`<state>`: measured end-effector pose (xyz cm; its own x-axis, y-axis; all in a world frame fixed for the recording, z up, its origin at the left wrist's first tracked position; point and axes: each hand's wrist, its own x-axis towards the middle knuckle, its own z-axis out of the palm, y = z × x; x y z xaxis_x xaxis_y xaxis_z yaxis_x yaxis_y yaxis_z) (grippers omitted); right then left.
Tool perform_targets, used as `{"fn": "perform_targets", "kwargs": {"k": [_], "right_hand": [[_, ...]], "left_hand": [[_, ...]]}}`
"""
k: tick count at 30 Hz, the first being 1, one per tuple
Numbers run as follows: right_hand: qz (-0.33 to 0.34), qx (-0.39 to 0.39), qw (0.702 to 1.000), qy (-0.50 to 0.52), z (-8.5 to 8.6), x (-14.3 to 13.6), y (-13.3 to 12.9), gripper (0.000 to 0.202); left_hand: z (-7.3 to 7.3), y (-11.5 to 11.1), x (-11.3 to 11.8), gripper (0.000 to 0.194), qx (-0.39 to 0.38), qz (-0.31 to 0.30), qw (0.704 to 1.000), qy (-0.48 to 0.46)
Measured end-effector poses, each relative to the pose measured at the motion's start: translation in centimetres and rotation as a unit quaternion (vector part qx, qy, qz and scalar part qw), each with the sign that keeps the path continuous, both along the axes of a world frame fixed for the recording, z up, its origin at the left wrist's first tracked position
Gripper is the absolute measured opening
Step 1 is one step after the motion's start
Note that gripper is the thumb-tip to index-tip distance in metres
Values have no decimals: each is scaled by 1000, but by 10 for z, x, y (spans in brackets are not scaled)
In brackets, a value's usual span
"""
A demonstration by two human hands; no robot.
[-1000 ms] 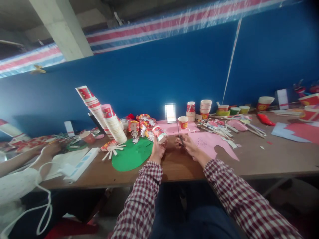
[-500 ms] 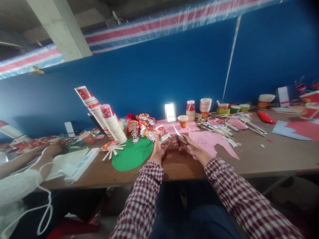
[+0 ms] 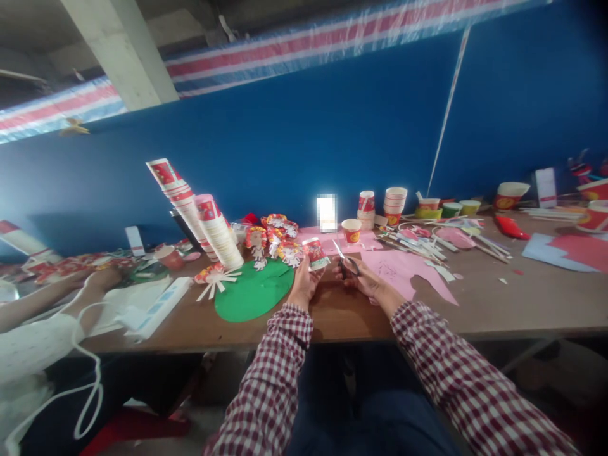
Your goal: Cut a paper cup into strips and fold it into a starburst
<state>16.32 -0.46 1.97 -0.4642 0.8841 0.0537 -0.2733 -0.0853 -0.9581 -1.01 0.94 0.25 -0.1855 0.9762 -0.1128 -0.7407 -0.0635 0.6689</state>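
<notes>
My left hand (image 3: pixel 304 285) is closed on a red-and-white paper cup (image 3: pixel 314 253), held tilted above the table. Just to its right, my right hand (image 3: pixel 363 278) grips scissors (image 3: pixel 350 266) by their dark handles, the blades pointing up and toward the cup. A small gap separates blades and cup. Behind the hands a red paper cup (image 3: pixel 351 232) stands upright on pink paper. Left of my left hand lies a green sheet (image 3: pixel 254 294), with several cut-out paper figures (image 3: pixel 257 240) at its far edge.
Tall leaning cup stacks (image 3: pixel 221 234) stand at the left. Pink paper (image 3: pixel 399 272) and several sticks and brushes (image 3: pixel 418 247) lie to the right. A co-worker's arm (image 3: pixel 90 297) works beside a white power strip (image 3: pixel 164 307). A blue partition (image 3: pixel 285 139) closes off the back.
The cup in my left hand has turned slightly, showing more of its red printed side. My right hand still holds the scissors close by. The camera view has shifted a little.
</notes>
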Motion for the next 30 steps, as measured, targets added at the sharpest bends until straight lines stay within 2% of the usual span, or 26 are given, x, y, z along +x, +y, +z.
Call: {"fn": "perform_targets", "kwargs": {"k": [5, 11, 15, 22, 30], "right_hand": [[-3, 4, 1000, -2, -5, 0, 2, 39], [6, 5, 1000, -1, -7, 0, 5, 42], [9, 6, 1000, -2, -10, 1, 7, 43], [18, 9, 1000, 6, -10, 2, 6, 43], [23, 1, 1000, 6, -4, 1, 1, 41]], "left_hand": [[1, -3, 0, 20, 11, -13, 1000, 8], [9, -5, 2, 25, -39, -5, 999, -14], [12, -6, 3, 29, -46, -2, 999, -19], [11, -8, 3, 20, -7, -15, 999, -27], [11, -5, 3, 15, -14, -16, 999, -41]]}}
